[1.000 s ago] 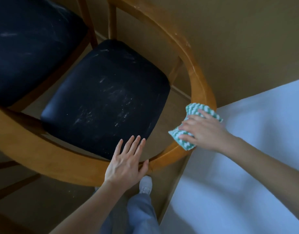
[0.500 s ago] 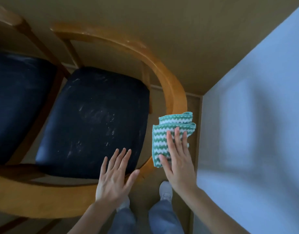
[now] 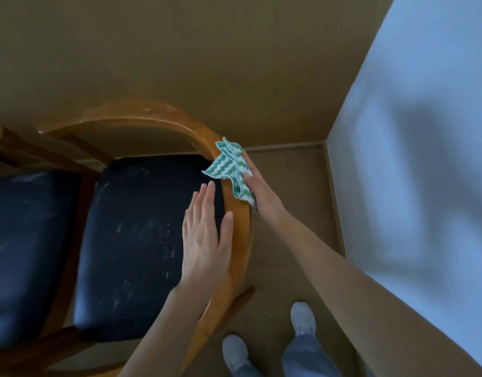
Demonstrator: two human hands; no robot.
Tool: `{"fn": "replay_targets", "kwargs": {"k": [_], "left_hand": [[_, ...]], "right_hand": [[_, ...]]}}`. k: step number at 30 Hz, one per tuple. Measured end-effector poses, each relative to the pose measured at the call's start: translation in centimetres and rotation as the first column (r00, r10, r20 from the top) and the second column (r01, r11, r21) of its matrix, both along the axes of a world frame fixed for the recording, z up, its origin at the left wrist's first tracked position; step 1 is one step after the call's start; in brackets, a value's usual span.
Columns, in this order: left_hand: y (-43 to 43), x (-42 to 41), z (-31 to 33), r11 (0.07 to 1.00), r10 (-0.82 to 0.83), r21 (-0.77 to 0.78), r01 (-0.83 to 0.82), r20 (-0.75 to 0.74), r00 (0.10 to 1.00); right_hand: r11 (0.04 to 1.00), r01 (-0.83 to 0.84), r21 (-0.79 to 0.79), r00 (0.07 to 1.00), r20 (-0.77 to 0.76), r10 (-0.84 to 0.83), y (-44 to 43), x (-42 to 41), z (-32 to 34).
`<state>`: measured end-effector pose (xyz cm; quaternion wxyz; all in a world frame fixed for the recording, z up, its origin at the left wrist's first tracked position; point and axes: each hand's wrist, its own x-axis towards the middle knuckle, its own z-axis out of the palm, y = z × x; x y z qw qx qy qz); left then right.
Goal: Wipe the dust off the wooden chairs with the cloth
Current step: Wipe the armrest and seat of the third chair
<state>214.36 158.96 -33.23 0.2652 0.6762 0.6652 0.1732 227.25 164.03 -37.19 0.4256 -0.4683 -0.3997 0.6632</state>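
A wooden chair with a curved rail and a dusty black seat stands below me. A green-and-white zigzag cloth lies over the rail's outer side. My right hand presses the cloth against the rail with straight fingers; its palm side is hidden. My left hand hovers flat with straight fingers over the seat's right edge, the thumb lying on the rail.
A second chair with a black seat stands close on the left. A tan wall runs behind the chairs and a white wall closes the right side. My feet stand on the tan floor beside the chair.
My right hand has slid the cloth along the rail, away from me toward the chair's back. My left hand has moved with it along the seat's edge. The view has swung over the chair.
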Motion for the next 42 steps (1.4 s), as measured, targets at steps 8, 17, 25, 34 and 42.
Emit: {"fn": "replay_targets", "kwargs": {"k": [8,17,25,34,42], "left_hand": [[4.5,2.9,-0.4,1.000,-0.015,-0.005,0.015,-0.112,0.994],[4.4,4.2,-2.1,0.987,0.019,0.159,0.018,-0.229,0.973],[4.3,4.1,-2.2,0.992,0.033,0.126,-0.010,-0.184,0.982],[4.2,4.1,-2.2,0.992,0.032,0.122,-0.010,-0.182,0.983],[4.4,4.1,-2.2,0.992,0.040,0.128,-0.017,-0.176,0.984]], "right_hand": [[0.989,0.002,-0.148,0.956,-0.289,-0.045,-7.3,0.1,-2.5],[0.982,-0.029,-0.185,0.975,-0.221,-0.013,3.3,3.0,-2.8],[0.989,-0.144,-0.024,0.979,-0.150,0.139,9.9,1.2,-2.2],[1.000,-0.012,0.010,0.970,-0.241,0.014,-2.4,0.5,-5.4],[0.999,-0.031,-0.028,0.990,-0.140,0.027,2.0,0.8,-5.1]]}}
